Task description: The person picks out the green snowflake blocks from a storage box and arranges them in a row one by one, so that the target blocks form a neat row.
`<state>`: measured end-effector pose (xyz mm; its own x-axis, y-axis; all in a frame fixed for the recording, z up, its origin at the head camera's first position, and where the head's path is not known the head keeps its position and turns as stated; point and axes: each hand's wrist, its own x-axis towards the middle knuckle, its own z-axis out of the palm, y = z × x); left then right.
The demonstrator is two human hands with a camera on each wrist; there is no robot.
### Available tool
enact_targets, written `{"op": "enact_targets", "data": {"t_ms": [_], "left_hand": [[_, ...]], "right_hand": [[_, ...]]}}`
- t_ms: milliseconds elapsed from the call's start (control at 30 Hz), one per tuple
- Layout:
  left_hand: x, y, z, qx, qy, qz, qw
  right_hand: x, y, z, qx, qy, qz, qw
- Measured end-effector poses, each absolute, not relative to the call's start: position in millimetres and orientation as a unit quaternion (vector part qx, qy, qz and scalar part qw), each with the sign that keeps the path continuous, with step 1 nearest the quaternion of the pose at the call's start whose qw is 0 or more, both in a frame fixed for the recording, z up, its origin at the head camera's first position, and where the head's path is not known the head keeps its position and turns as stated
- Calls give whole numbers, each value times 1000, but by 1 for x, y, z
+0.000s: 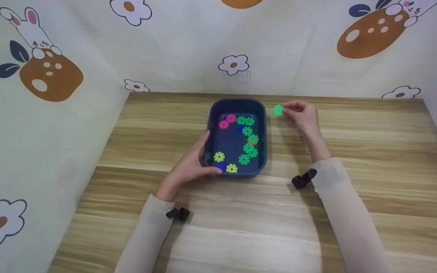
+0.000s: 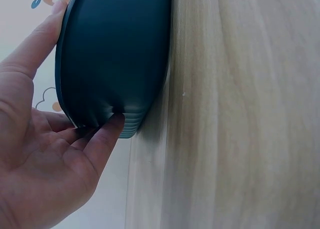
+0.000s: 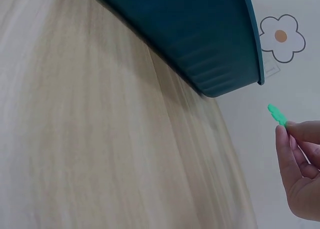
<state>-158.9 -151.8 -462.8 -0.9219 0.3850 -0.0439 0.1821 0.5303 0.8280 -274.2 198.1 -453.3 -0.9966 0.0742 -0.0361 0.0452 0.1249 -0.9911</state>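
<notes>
Partly hidden under a green disc in the tub (image 1: 226, 142), an orange piece (image 1: 255, 143) shows only as slivers, and a blue piece (image 1: 222, 166) by the near rim is hard to make out. The wrist views cut the tub off at the top; the right one also crops the right hand (image 1: 305, 115). In the left one, some fingertips of the left hand (image 1: 190, 165) vanish behind the tub, whose near left corner that hand grips. The right hand pinches a bright green disc (image 1: 278, 110), flat and notched round its edge, just right of the tub's far end and apart from it; the right wrist view shows it nearly edge-on
</notes>
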Motion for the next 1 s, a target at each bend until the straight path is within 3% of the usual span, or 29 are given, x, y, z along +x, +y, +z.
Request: {"op": "enact_targets", "data": {"t_ms": [567, 1000], "left_hand": [[-158, -151, -463, 167, 866, 458, 109], [-158, -151, -463, 160, 869, 455, 112]], "right_hand": [[-272, 202, -464, -72, -771, 633, 7], [-273, 206, -468, -89, -792, 604, -35]]}}
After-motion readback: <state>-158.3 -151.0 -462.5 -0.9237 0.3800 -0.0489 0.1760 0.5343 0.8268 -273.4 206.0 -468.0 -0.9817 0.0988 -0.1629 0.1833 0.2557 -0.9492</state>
